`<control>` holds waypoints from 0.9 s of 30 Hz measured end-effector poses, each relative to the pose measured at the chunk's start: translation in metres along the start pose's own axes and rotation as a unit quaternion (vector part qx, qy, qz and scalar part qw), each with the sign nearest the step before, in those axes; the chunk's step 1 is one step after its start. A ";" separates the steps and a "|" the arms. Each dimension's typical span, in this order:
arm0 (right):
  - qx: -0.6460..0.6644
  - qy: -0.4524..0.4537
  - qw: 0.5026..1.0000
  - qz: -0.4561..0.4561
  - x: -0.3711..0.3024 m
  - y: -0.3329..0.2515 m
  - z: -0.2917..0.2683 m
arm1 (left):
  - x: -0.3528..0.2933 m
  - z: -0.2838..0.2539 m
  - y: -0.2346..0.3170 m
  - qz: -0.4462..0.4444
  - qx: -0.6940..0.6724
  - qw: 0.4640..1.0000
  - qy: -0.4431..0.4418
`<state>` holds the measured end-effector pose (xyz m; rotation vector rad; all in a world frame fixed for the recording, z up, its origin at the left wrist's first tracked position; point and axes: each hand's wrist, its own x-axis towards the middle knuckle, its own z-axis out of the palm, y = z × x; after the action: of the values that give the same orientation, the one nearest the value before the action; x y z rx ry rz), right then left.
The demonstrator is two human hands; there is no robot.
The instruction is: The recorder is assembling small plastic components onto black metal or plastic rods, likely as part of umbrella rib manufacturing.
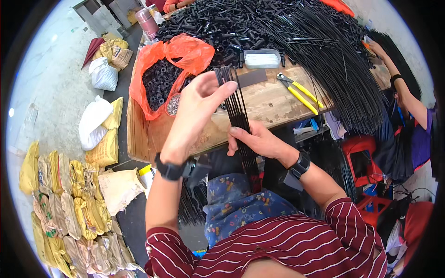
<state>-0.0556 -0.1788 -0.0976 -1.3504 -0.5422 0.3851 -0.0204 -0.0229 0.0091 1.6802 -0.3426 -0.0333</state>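
A small bundle of thin black rods (pixel 238 111) slants down from the table's front edge toward my lap. My left hand (pixel 204 97) is closed on the upper ends, thumb across the front and fingers behind. Lower down, my right hand (pixel 255 141) grips the same bundle with its thumb over the rods. Just behind the bundle's top lies a flat dark grey piece (pixel 252 78) on the wooden table (pixel 278 106). Yellow-handled pliers (pixel 300 93) rest to the right of the bundle, touched by neither hand.
An orange plastic bag (pixel 187 48) of black tubular parts stands at the left, beside a small round container (pixel 173 104). A clear box (pixel 262 59) sits before a heap of black parts (pixel 222 23). Long black rods (pixel 333 60) overhang the right edge, near a co-worker's arm (pixel 408 92).
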 end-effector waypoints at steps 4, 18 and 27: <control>0.056 0.034 0.997 0.029 0.000 -0.003 -0.003 | 0.018 0.000 0.000 -0.053 -0.063 0.986 -0.142; 0.216 0.101 0.970 0.043 -0.018 0.012 -0.034 | -0.010 0.042 0.007 0.011 -0.085 0.995 -0.041; 0.228 0.230 0.946 0.005 -0.018 0.018 -0.046 | 0.015 0.035 0.014 -0.078 -0.090 0.968 -0.220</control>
<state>-0.0431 -0.2226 -0.1236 -0.9474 -0.0458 0.1743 -0.0162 -0.0620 0.0200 1.5058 -0.5213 -0.5449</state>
